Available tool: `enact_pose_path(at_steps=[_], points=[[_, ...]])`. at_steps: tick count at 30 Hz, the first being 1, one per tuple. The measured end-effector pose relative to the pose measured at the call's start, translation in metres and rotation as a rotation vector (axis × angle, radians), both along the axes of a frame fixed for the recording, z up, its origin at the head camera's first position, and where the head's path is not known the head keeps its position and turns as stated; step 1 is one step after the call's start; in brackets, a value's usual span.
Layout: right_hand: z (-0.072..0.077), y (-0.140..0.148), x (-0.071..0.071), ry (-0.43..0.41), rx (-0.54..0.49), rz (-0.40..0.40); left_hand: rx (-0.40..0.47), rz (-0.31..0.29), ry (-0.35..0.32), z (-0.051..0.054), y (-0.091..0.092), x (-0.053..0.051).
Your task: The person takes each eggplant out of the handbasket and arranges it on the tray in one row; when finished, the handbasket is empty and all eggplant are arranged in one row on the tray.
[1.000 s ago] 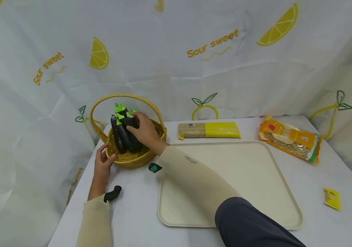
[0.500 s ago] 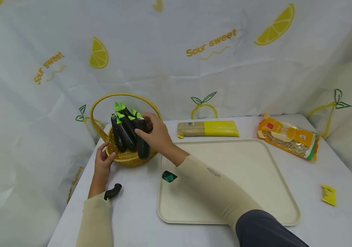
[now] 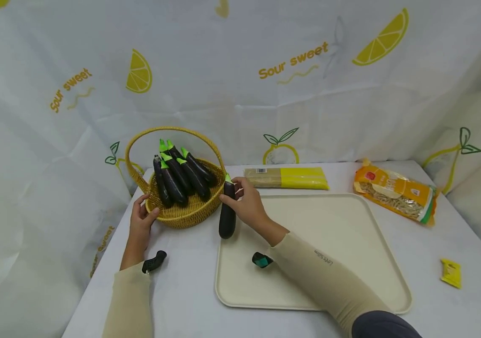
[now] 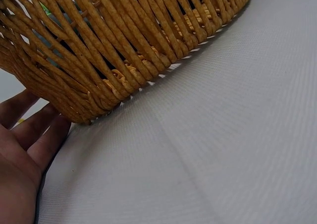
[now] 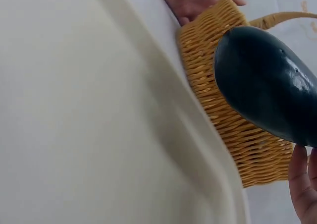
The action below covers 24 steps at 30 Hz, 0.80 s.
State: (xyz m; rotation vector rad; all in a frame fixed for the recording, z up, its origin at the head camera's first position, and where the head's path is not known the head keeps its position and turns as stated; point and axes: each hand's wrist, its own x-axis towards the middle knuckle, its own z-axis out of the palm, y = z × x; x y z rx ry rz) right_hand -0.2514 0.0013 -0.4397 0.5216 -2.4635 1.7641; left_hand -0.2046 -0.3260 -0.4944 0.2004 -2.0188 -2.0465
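In the head view my right hand point(image 3: 249, 203) pinches a dark purple eggplant point(image 3: 227, 213) between thumb and fingers. It hangs with its green stem up, over the left edge of a cream tray point(image 3: 308, 249). The right wrist view shows its rounded end point(image 5: 262, 80) large, in front of the wicker basket point(image 5: 218, 95). My left hand point(image 3: 141, 225) holds the left side of that basket point(image 3: 187, 219), thumb in front and fingers round the wall. In the left wrist view, fingers point(image 4: 37, 127) touch its lower wall. Several eggplants point(image 3: 181, 176) lie inside, stems towards the back.
Behind the tray lies a flat yellow and tan packet point(image 3: 286, 178). An orange bag point(image 3: 394, 192) lies at the back right, and a small yellow sachet point(image 3: 451, 273) sits on the right of the table. A printed white cloth hangs behind.
The right hand has lifted one eggplant out of the basket and carried it right and towards the front, to the tray's edge. The left hand stays at the basket.
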Motion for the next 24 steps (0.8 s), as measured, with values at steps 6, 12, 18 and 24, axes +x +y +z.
enact_pose_path(at_steps=[6,12,18,24], points=[[-0.02,0.003,-0.001,-0.073,0.037,-0.009,0.007,0.003,0.005,-0.002,-0.001,-0.002],[-0.033,0.004,-0.005,-0.123,0.117,-0.007,-0.001,0.004,0.01,-0.002,0.0,-0.002],[-0.043,0.006,-0.009,-0.123,0.151,-0.028,-0.005,0.009,0.001,-0.003,0.0,-0.003],[-0.045,0.006,-0.011,-0.111,0.162,-0.049,0.027,0.015,-0.014,0.0,0.0,-0.002]])
